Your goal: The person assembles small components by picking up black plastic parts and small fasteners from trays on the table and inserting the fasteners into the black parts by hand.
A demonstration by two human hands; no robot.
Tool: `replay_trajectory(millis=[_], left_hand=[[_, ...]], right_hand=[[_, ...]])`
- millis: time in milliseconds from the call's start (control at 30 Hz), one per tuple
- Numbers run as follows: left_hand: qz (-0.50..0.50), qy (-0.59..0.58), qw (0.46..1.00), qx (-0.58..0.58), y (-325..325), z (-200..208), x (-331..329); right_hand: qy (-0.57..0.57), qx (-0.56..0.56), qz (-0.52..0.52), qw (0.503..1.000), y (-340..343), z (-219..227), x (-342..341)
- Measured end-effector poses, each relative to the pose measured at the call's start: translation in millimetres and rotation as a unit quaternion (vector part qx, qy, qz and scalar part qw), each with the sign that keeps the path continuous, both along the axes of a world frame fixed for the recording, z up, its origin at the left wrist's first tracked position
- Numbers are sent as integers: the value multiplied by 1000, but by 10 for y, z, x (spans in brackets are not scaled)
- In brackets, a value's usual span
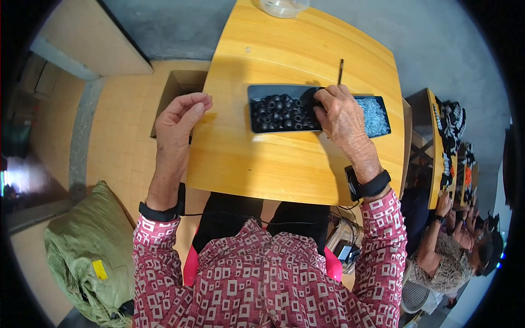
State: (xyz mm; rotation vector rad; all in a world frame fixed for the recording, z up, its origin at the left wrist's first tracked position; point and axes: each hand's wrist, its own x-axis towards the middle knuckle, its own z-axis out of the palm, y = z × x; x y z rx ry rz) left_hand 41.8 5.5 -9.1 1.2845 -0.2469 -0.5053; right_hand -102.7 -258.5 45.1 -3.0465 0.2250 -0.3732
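A dark rectangular tray (284, 90) on the table holds many black, rounded, hollow pieces (279, 113). My right hand (345, 116) is over the tray's right end, thumb and fingers closed on what looks like one of the black pieces (313, 94); the fingers partly hide it. Just right of that hand stands a second dark tray with small clear bluish pieces (373, 116), partly covered by the hand. My left hand (180, 121) is raised at the table's left edge, thumb and forefinger pinched together. Whatever is between those fingertips is too small to make out.
The yellow wooden table (246, 164) carries a thin black stick (341, 71) behind the trays and a clear bowl (284, 7) at the far edge. An open cardboard box (178, 87) and a green sack (90, 251) are on the left. Other people (448, 251) sit at right.
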Motion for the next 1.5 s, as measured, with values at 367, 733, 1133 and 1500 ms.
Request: replay_trajectory(millis=[367, 733, 1133, 1500], left_hand=[[99, -102, 916, 374, 1043, -1975, 606], [-135, -365, 796, 464, 879, -2832, 92], [-205, -343, 760, 513, 1223, -2734, -152], [142, -177, 956, 185, 728, -332, -366]], right_hand=[[68, -51, 1, 996, -23, 54, -2], [15, 19, -36, 999, 178, 283, -120], [-68, 658, -85, 745, 337, 266, -338], [-146, 317, 143, 926, 917, 326, -728]])
